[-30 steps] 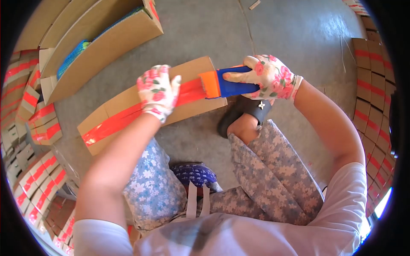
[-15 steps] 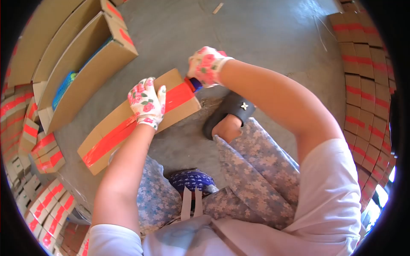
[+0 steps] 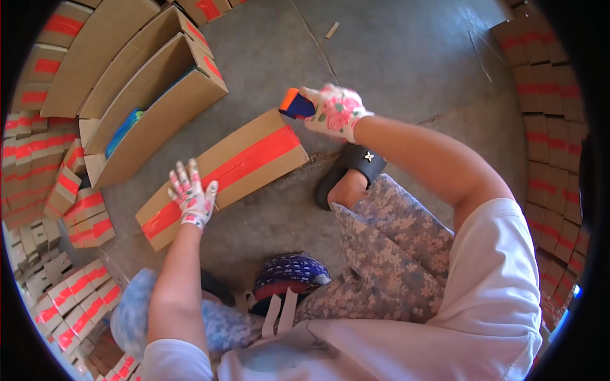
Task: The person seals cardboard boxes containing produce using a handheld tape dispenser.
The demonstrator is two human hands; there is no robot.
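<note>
A long cardboard box (image 3: 251, 141) lies on the floor in front of me, with a strip of red tape (image 3: 254, 157) running along its top face. My left hand (image 3: 192, 198), in a white floral glove, rests on the box's left part with the fingers spread. In my right hand (image 3: 337, 111), gloved alike, is a tape dispenser (image 3: 297, 106), dark blue with an orange end. It is held just above and beyond the box's right end, apart from the cardboard.
Open cardboard boxes (image 3: 149, 120) stand at upper left, one with a blue-green item (image 3: 124, 132) inside. Stacked taped boxes line the left side and the right wall (image 3: 553, 146). My sandalled foot (image 3: 349, 178) is near the box's right end. A patterned blue seat (image 3: 289, 272) is below me.
My right hand has lifted the tape dispenser off the box's right end and swung it up and right. My left hand has slid left and down along the box, fingers spreading.
</note>
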